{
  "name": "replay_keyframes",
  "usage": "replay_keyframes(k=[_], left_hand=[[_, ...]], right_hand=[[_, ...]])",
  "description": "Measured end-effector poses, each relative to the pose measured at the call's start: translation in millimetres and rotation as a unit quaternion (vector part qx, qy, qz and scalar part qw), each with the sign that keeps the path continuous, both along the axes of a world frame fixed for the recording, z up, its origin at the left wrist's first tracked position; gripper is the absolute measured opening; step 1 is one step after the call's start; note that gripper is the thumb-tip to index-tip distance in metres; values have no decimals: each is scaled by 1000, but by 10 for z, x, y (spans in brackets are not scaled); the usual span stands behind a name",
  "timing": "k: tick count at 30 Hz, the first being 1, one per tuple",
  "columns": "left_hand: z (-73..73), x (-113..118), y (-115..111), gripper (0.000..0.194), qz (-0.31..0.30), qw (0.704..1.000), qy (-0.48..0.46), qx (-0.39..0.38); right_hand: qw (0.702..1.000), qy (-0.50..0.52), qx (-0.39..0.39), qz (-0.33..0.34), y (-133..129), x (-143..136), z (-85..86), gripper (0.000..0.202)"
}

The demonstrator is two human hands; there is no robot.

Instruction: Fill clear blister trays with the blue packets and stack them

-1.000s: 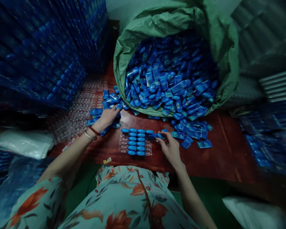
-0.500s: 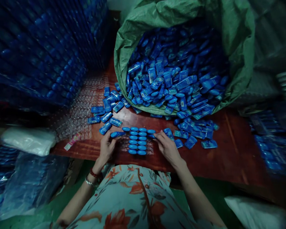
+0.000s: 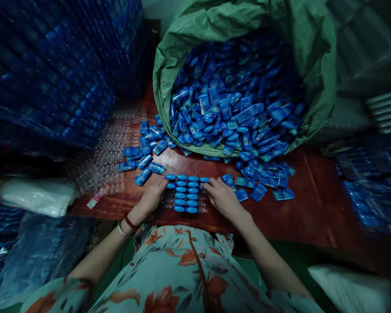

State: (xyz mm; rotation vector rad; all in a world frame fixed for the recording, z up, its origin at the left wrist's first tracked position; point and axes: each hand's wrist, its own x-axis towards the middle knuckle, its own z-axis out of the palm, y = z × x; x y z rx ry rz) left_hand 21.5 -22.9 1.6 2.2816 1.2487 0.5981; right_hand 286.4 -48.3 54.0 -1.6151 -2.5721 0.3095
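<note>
Reddish-brown and glossy, the table (image 3: 309, 208) carries a clear molded tray (image 3: 202, 203) near its front edge, and behind this tray a green sack (image 3: 164, 69) lies open, full of small blue packs (image 3: 226, 108). Inside the tray, the blue pieces (image 3: 192, 196) make two full columns in the middle, with further ones at the upper left and upper right. Left hand (image 3: 153, 193) has its fingers narrow on a blue piece at the tray's left side, and right hand (image 3: 222, 196) pinches another at the right side, partly hidden under the fingertips.
</note>
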Motion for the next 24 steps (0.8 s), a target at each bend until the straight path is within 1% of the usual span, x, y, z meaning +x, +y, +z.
replay_keyframes(k=[3, 6, 8, 10, 11, 12, 14, 16, 18, 21, 22, 23, 24], left_hand=[[0, 65, -56, 31, 55, 997, 57, 8], [-15, 79, -93, 26, 113, 990, 82, 5], [14, 61, -99, 18, 142, 986, 82, 10], [82, 52, -94, 17, 157, 984, 73, 29], [122, 59, -87, 21, 153, 985, 69, 42], [161, 77, -77, 29, 134, 987, 67, 53], [221, 135, -53, 47, 65, 993, 76, 62], [249, 194, -24, 61, 0, 995, 86, 42], [254, 214, 10, 65, -27, 996, 79, 5], [233, 137, 76, 60, -65, 996, 48, -39], [218, 90, 106, 57, -67, 997, 30, -40], [199, 38, 139, 53, -46, 998, 8, -30], [177, -15, 177, 49, 1, 1000, -14, -13]], right_hand=[[995, 24, 80, -50, -97, -97, -190, 38], [981, 67, 138, -117, -234, -184, -386, 39], [970, 96, 154, -161, -307, -227, -453, 40], [957, 129, 164, -203, -326, -255, -449, 43], [952, 145, 166, -215, -310, -265, -427, 44], [950, 158, 162, -217, -278, -272, -401, 47], [957, 171, 133, -195, -177, -280, -358, 54], [969, 169, 92, -156, -70, -282, -353, 61], [975, 169, 61, -129, 1, -281, -382, 63], [975, 182, 47, -115, 6, -275, -434, 65], [974, 191, 49, -116, -15, -267, -445, 64], [970, 205, 53, -122, -43, -251, -453, 62], [962, 227, 62, -140, -75, -223, -459, 59]])
